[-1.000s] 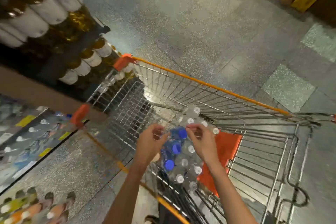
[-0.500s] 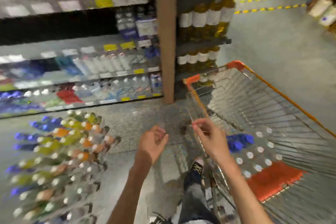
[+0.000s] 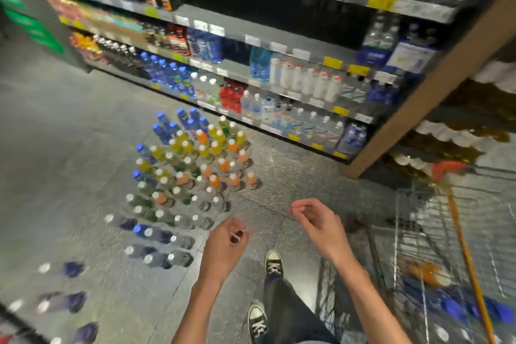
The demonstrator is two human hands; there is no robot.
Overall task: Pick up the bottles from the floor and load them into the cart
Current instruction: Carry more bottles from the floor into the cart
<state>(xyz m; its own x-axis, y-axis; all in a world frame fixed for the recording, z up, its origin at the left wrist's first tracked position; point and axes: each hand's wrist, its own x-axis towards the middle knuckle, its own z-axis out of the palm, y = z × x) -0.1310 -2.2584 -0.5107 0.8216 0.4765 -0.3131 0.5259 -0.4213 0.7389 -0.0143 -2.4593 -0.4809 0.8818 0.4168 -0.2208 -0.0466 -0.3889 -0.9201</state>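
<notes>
Both my hands are empty. My left hand (image 3: 224, 246) hangs with its fingers loosely curled, nothing in its grip, and my right hand (image 3: 321, 227) is raised a little beside it, fingers relaxed and bent, also holding nothing. There is a pale streak by my left fingers; I cannot tell what it is through the blur.

The bottles (image 3: 192, 173) stand upright on the floor (image 3: 69, 165) ahead and to my left, packed in close rows: blue caps at the far end, yellow and orange drinks in the middle, clear ones with white caps nearest me. More bottles lie spread toward the lower left, too blurred to sort. The cart (image 3: 435, 246) sits at my right side, and some blue-capped bottles already lie in its basket.

As I judge it, the step in hand is to reach for the next load. I would start with the near rows, since they are closest to my hands and taking them opens the way to the rest. I would bend at the knees, take bottles by the neck or body with each grip, and lift straight up so that the neighbours, which touch one another, do not topple. Then I would turn right and set them low into the cart instead of dropping them.

The floor is grey speckled stone, shiny in places, so I would watch my footing; my shoes (image 3: 272, 262) stand between the bottles and the cart. Behind the bottles runs a shelf (image 3: 279, 45) stocked with drinks and yellow price tags.
</notes>
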